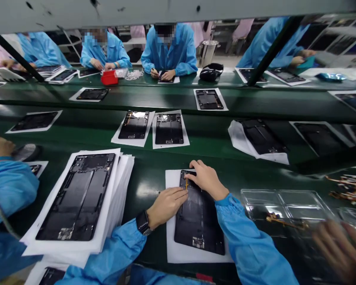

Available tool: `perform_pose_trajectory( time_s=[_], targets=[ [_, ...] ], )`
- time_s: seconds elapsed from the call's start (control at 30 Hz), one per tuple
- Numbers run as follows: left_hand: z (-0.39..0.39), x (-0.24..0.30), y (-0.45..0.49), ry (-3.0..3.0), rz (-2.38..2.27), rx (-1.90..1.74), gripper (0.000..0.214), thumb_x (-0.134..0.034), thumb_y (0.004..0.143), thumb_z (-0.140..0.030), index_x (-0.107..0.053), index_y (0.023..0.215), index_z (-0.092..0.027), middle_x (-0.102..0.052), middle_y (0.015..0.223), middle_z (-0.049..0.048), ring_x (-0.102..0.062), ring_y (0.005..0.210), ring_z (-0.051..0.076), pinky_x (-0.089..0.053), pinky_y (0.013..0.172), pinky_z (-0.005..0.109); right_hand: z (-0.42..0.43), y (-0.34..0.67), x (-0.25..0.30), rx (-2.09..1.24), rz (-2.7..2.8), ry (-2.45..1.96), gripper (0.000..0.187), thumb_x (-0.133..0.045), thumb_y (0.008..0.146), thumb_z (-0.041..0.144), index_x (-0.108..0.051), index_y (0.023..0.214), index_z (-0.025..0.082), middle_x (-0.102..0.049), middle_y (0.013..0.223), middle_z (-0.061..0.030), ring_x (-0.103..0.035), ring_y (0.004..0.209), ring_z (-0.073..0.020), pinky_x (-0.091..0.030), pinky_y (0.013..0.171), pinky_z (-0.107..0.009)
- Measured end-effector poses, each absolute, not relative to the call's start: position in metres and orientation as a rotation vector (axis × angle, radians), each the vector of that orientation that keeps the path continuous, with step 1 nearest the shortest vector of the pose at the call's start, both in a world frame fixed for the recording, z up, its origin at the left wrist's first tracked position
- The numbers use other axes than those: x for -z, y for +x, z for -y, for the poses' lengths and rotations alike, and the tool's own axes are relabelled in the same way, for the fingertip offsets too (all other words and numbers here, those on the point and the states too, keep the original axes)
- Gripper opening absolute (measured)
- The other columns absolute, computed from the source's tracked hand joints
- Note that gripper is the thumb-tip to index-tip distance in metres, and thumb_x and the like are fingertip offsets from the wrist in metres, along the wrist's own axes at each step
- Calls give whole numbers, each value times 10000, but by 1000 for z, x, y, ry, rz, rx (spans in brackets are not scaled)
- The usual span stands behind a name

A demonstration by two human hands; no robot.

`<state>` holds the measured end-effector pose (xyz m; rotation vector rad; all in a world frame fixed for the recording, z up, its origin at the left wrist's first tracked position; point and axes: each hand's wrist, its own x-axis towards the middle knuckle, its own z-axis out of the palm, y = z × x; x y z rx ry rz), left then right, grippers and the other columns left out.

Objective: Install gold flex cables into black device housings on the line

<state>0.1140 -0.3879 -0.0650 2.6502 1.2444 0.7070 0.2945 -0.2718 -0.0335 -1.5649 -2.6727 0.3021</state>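
A black tablet housing [200,215] lies on a white foam sheet [173,253] before me. A thin orange ribbon cable [186,183] runs along its upper left part. My left hand [167,206], with a dark watch at the wrist, has its fingers pressed together, their tips at the cable's lower end. At the cable's upper end is the thumb of my right hand [207,180], whose other fingers curl over the housing's top edge. The fingertips partly cover the cable ends.
To the left rises a stack of foam sheets [118,198] with a tablet housing [77,198] on top. A clear plastic tray [284,194] and loose ribbon cables [348,190] lie right. A co-worker's blurred hand [341,245] reaches in there. Further housings [169,128] line the bench behind.
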Motion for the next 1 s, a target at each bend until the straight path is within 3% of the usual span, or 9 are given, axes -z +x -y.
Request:
perform_pose_trajectory(
  time_s=[0.53, 0.8, 0.9, 1.0],
  targets=[
    [389, 63, 115, 2645, -1252, -599, 255, -454, 986, -139, -634, 1167, -145, -650, 1249, 70, -592, 1158, 217, -504, 920, 357, 269, 299, 34, -491, 2534, -1616, 313, -675, 869, 448, -515, 1026, 229, -599, 1009, -26, -624, 799, -193, -327, 588, -292],
    [389, 53, 116, 2691, -1211, -444, 260, -477, 993, -208, -612, 1193, -114, -610, 1294, 109, -549, 1212, 256, -481, 974, 398, 271, 299, 33, -492, 2492, -1642, 290, -625, 901, 440, -541, 1055, 210, -581, 1018, -49, -617, 816, -217, -393, 636, -308],
    [388, 46, 116, 2632, -1193, -425, 328, -529, 972, -315, -590, 1221, -110, -592, 1300, 130, -540, 1220, 263, -481, 989, 408, 276, 307, 25, -644, 2397, -1574, 193, -459, 980, 266, -576, 1097, 166, -567, 1031, -79, -610, 895, -204, -443, 777, -301],
    [387, 41, 113, 2611, -1171, -422, 297, -519, 965, -282, -591, 1207, -125, -558, 1340, 128, -535, 1230, 255, -485, 1004, 399, 287, 318, 8, -864, 2339, -1465, 336, -349, 925, 59, -604, 1126, 146, -598, 1023, -87, -612, 902, -178, -453, 827, -282]
  ],
)
